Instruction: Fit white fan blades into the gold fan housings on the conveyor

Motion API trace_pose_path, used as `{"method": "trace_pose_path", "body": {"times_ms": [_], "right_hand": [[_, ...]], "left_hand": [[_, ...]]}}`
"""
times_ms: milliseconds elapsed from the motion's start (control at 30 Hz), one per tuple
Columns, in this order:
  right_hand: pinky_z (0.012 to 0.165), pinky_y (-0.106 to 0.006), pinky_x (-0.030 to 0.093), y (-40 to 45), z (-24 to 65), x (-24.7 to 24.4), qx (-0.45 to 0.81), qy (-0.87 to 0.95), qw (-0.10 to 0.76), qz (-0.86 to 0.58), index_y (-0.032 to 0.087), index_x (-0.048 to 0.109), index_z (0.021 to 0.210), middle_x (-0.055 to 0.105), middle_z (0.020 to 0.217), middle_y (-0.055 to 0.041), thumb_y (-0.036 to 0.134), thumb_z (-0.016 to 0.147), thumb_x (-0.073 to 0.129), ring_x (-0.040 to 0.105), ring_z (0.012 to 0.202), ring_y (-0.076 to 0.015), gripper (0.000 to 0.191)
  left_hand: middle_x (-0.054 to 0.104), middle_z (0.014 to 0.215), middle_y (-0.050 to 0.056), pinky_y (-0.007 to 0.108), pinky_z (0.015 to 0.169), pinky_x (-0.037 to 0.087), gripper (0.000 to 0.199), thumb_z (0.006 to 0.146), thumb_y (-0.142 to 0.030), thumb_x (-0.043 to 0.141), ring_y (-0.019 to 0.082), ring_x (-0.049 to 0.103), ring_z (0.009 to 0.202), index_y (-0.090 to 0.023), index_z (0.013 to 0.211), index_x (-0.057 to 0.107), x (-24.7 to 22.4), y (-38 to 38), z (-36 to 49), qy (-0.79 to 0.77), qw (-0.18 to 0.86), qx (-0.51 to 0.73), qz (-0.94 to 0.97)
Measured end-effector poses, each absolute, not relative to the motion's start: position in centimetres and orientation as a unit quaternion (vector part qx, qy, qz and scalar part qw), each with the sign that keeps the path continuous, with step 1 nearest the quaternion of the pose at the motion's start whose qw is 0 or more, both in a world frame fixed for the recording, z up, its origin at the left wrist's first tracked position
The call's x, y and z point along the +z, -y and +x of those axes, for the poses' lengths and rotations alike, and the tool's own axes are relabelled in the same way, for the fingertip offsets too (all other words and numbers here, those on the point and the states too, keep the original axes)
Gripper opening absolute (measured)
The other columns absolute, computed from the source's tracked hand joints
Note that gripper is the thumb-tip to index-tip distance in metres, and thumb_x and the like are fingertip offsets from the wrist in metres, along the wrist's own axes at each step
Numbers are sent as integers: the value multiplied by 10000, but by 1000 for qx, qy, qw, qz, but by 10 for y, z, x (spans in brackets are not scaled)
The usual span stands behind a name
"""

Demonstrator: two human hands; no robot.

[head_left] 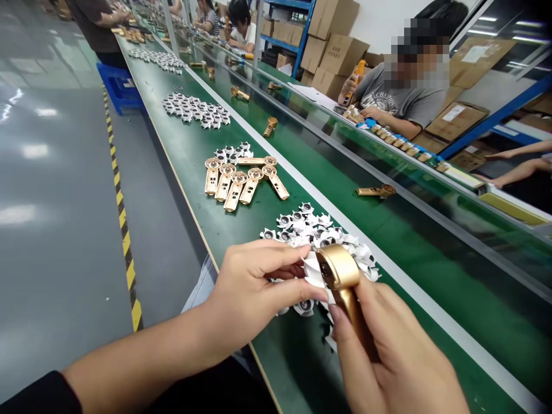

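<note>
My left hand pinches a white fan blade between thumb and fingers. It is held against the open side of a gold handheld fan housing, which my right hand grips by its handle. Whether the blade is seated on the motor shaft, I cannot tell. Beneath and behind both hands lies a loose pile of white fan blades with dark hubs. Farther along the bench, several gold fan housings rest with their inner sides up, beside a small group of fan blades.
More fan blade piles lie along the green bench. Single gold housings are spread over the green conveyor beyond a white strip. Across it a person holds an orange tool. A blue stool stands at the left.
</note>
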State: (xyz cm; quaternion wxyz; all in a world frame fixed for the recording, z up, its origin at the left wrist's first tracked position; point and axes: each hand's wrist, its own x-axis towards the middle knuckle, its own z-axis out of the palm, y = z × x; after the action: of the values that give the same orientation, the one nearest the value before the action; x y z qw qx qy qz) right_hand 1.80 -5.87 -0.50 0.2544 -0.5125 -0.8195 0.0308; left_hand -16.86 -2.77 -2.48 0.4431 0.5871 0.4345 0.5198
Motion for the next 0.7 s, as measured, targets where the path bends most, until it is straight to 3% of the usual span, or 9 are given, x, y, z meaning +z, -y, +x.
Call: {"method": "trace_pose_path", "body": {"times_ms": [133, 300, 433, 600, 700], "right_hand": [[602, -225, 571, 67, 24, -13, 0, 815, 248, -523, 151, 558, 1274, 664, 1073, -140, 273, 959, 477, 692, 885, -202, 347], [481, -205, 532, 73, 31, -11, 61, 811, 240, -530, 177, 544, 1301, 674, 995, -122, 287, 961, 488, 697, 787, -189, 361], [471, -207, 532, 82, 30, -13, 12, 801, 258, -540, 177, 547, 1301, 672, 941, -118, 286, 964, 468, 688, 699, -179, 363], [408, -231, 521, 95, 29, -21, -93, 800, 227, -547, 105, 342, 1507, 691, 988, -152, 270, 955, 483, 700, 637, -195, 594], [425, -234, 535, 102, 32, -20, -91, 810, 213, -539, 139, 263, 1554, 711, 971, -128, 223, 940, 518, 722, 663, -206, 671]], "left_hand": [[707, 813, 47, 226, 588, 531, 307, 761, -380, 799, 133, 620, 651, -229, 1029, 803, -26, 32, -165, -448, 456, 486, 596], [746, 891, 59, 270, 690, 538, 210, 809, -376, 755, 166, 652, 736, -253, 968, 816, -27, 38, -161, -430, 411, 475, 649], [733, 806, 33, 258, 660, 500, 185, 788, -354, 779, 149, 625, 691, -253, 938, 818, -24, 41, -157, -438, 403, 464, 656], [749, 831, 32, 237, 683, 538, 171, 715, -290, 839, 169, 674, 767, -207, 863, 820, -19, 39, -151, -410, 600, 440, 527], [773, 820, 27, 278, 785, 579, 229, 688, -221, 850, 194, 718, 820, -206, 915, 817, -18, 39, -149, -348, 724, 411, 432]]}}
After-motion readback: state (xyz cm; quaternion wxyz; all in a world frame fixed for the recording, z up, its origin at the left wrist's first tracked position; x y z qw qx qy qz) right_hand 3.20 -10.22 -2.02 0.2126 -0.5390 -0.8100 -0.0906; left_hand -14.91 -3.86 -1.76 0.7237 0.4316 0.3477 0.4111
